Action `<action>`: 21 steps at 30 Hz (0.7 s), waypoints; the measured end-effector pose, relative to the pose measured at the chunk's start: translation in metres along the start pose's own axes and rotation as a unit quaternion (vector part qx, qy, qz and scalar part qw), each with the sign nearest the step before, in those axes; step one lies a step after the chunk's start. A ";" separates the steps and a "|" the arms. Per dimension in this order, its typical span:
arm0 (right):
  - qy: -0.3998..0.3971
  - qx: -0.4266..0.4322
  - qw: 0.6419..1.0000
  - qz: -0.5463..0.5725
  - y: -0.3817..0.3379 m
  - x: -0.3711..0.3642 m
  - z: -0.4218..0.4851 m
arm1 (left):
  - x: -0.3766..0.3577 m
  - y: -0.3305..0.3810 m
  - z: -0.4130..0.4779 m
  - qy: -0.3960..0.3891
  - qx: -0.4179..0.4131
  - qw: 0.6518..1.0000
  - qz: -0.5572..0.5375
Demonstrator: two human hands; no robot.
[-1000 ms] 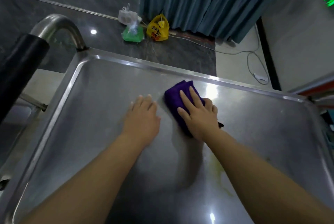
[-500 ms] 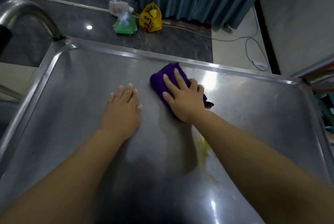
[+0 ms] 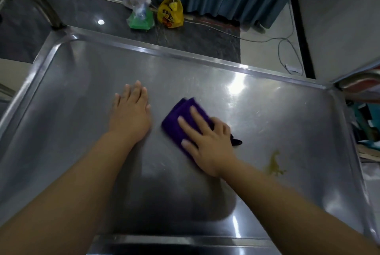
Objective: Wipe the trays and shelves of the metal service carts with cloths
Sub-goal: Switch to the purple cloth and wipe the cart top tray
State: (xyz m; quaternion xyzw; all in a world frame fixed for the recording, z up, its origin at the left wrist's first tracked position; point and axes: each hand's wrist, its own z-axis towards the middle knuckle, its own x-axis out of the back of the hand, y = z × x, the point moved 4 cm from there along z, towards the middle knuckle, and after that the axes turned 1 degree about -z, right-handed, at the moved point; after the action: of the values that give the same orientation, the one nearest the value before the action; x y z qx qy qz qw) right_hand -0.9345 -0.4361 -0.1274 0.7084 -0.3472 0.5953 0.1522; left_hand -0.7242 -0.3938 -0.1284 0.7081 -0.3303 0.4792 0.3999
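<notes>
Purple cloth [image 3: 174, 125] lies under our right hand [image 3: 207, 145], fingers spread flat on it. Just left, our left hand [image 3: 129, 114] rests flat, fingers together, on the steel tray [image 3: 78, 100].

Metal tray [image 3: 287, 110] under purple cloth [image 3: 176, 118], yellow smear [image 3: 274, 165].

Your tray [image 3: 185, 57] is brushed metal, glossy, throwing back ceiling glare, with a dull yellowish smear [image 3: 274, 165]. The purple cloth [image 3: 181, 118] looks soft, matt. Behind, crinkly plastic bags [image 3: 170, 12] on polished dark stone floor [image 3: 86, 13].
</notes>
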 end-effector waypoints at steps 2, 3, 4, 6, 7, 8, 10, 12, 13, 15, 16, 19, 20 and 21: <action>-0.030 0.091 0.995 -0.024 0.017 0.007 -0.014 | 0.002 0.001 -0.004 -0.010 0.001 1.000 -0.002; -0.023 0.082 0.996 -0.037 0.037 0.013 -0.016 | 0.002 0.002 -0.008 -0.015 0.000 1.000 0.000; -0.008 0.034 0.998 -0.044 0.060 0.018 -0.014 | 0.001 0.003 -0.015 -0.020 -0.002 1.000 -0.002; 0.017 -0.142 0.990 -0.012 0.102 0.027 -0.011 | 0.000 0.008 -0.038 -0.026 -0.008 0.999 -0.019; 0.030 -0.214 0.976 0.011 0.112 0.027 -0.011 | 0.000 0.012 -0.053 -0.021 -0.018 0.999 -0.028; 0.043 -0.251 0.967 0.017 0.113 0.025 -0.012 | 0.000 0.017 -0.070 -0.009 -0.033 0.999 -0.032; 0.052 -0.268 0.962 0.006 0.107 0.024 -0.011 | -0.003 0.027 -0.104 0.011 -0.055 0.998 -0.029; 0.047 -0.276 0.960 0.016 0.100 0.026 -0.009 | -0.010 0.034 -0.130 -0.007 -0.063 0.998 -0.006; 0.042 -0.280 0.959 0.023 0.094 0.025 -0.010 | -0.014 0.035 -0.138 -0.023 -0.059 0.998 0.006; 0.027 -0.255 0.966 0.031 0.070 0.017 -0.019 | -0.020 0.034 -0.145 -0.029 -0.032 0.999 -0.002; 0.023 -0.213 0.976 0.025 0.051 0.010 -0.028 | -0.022 0.031 -0.146 -0.030 -0.015 0.999 -0.010; -0.006 0.001 1.000 -0.018 -0.003 -0.014 -0.068 | -0.030 0.026 -0.146 -0.003 -0.007 1.000 -0.015; -0.027 0.065 0.997 -0.029 -0.005 -0.018 -0.078 | -0.033 0.024 -0.146 0.002 -0.009 1.000 -0.015; -0.039 0.110 0.993 -0.034 0.003 -0.017 -0.082 | -0.036 0.023 -0.146 0.003 -0.007 1.000 -0.014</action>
State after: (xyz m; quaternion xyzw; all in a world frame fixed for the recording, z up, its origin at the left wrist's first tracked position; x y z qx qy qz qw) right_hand -0.9979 -0.3811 -0.1237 0.7547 -0.2614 0.5964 0.0800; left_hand -0.8154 -0.2724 -0.1244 0.7085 -0.3223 0.4731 0.4127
